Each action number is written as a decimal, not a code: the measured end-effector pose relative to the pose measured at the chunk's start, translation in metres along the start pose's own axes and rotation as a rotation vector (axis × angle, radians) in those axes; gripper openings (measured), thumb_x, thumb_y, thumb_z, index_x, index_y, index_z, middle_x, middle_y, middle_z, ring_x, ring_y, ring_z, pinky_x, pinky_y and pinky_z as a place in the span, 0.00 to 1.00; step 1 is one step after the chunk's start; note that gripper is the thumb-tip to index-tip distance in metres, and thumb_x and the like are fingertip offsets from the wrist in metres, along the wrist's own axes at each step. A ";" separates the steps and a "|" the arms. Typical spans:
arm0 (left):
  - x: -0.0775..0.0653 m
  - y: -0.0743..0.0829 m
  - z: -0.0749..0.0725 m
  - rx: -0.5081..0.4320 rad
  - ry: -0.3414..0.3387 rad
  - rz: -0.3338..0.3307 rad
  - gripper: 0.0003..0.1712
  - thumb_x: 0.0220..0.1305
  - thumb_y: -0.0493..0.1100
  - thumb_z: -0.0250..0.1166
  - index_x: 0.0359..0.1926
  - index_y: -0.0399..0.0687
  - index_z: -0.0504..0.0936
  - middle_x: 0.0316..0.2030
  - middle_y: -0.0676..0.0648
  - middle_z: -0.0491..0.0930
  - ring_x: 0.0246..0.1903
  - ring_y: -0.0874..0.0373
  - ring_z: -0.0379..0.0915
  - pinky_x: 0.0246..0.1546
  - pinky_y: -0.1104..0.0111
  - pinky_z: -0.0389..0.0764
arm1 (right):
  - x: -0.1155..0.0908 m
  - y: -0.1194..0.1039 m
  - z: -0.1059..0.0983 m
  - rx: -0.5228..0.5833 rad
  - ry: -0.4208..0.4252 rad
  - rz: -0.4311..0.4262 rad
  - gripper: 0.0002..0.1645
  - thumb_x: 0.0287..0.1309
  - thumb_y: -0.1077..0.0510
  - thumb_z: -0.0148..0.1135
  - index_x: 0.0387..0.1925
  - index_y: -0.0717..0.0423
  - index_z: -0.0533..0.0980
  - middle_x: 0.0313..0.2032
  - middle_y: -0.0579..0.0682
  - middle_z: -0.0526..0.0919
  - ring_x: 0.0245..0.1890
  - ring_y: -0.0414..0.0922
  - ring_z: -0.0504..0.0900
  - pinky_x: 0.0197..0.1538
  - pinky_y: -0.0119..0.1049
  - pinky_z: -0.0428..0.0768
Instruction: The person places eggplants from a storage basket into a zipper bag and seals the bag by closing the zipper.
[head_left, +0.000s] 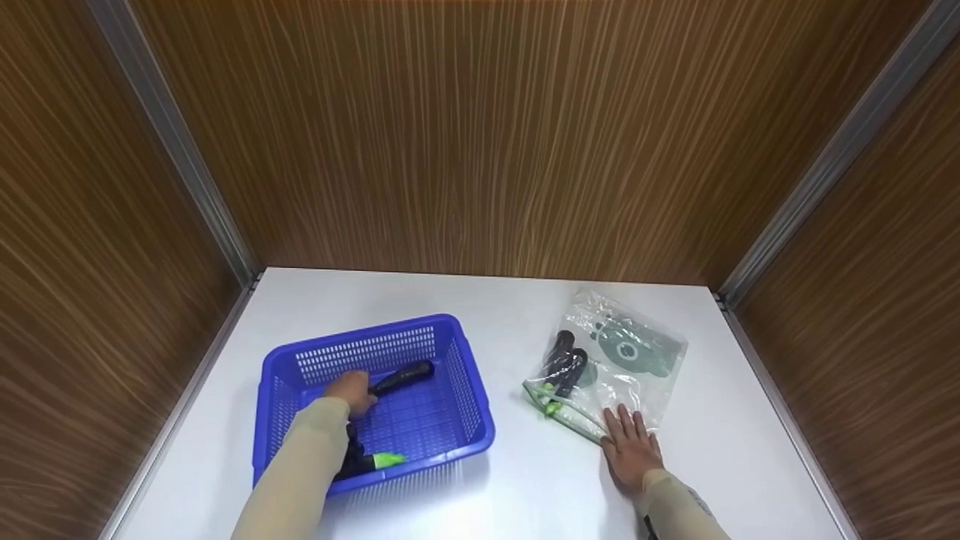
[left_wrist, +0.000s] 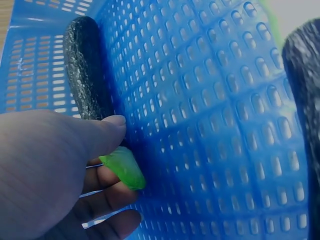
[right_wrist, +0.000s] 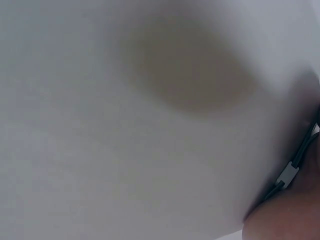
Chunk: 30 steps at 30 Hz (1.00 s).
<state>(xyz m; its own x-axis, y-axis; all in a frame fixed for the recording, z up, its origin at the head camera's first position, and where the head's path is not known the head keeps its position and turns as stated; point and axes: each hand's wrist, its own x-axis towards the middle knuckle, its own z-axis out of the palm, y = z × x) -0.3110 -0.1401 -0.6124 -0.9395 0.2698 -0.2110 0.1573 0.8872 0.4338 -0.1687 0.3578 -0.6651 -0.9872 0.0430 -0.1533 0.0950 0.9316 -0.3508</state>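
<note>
My left hand (head_left: 349, 392) reaches into a blue plastic basket (head_left: 489, 431) and grips a dark eggplant (head_left: 409, 375) near its green stem end. In the left wrist view, the thumb lies across this eggplant (left_wrist: 85, 65), and the fingers curl beneath its green cap (left_wrist: 125, 167). More dark eggplant (head_left: 358, 463) with a bright green end lies at the basket's near side, partly hidden by the forearm. My right hand (head_left: 630, 452) rests with spread fingers on the near edge of a clear plastic bag (head_left: 637, 352). Inside the bag lie two eggplants (head_left: 571, 371) with green stems.
The white tabletop (head_left: 517, 480) bears the basket on the left and the bag on the right. Wood-grain panels (head_left: 480, 150) with grey metal corner strips enclose its back and sides. The right wrist view shows mostly a blurred pale surface and a dark cord (right_wrist: 305, 142).
</note>
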 end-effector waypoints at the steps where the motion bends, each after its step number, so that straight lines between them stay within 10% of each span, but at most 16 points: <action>1: -0.001 0.000 -0.001 0.003 0.003 0.006 0.12 0.58 0.40 0.68 0.35 0.35 0.76 0.30 0.43 0.77 0.37 0.46 0.76 0.42 0.51 0.76 | 0.000 0.000 0.000 0.000 0.007 -0.004 0.34 0.73 0.50 0.37 0.74 0.57 0.48 0.74 0.62 0.43 0.72 0.65 0.36 0.66 0.67 0.38; 30: -0.026 0.015 -0.025 -0.070 0.066 0.012 0.11 0.57 0.40 0.69 0.33 0.35 0.79 0.30 0.43 0.79 0.34 0.49 0.75 0.43 0.52 0.76 | -0.002 -0.003 -0.003 -0.006 -0.010 0.002 0.34 0.73 0.50 0.36 0.74 0.57 0.47 0.74 0.63 0.41 0.72 0.65 0.35 0.66 0.66 0.37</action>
<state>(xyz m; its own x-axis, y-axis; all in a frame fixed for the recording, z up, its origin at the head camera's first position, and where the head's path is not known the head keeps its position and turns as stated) -0.2920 -0.1428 -0.5785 -0.9559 0.2531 -0.1486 0.1491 0.8549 0.4969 -0.1673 0.3565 -0.6611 -0.9857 0.0414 -0.1635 0.0965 0.9336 -0.3450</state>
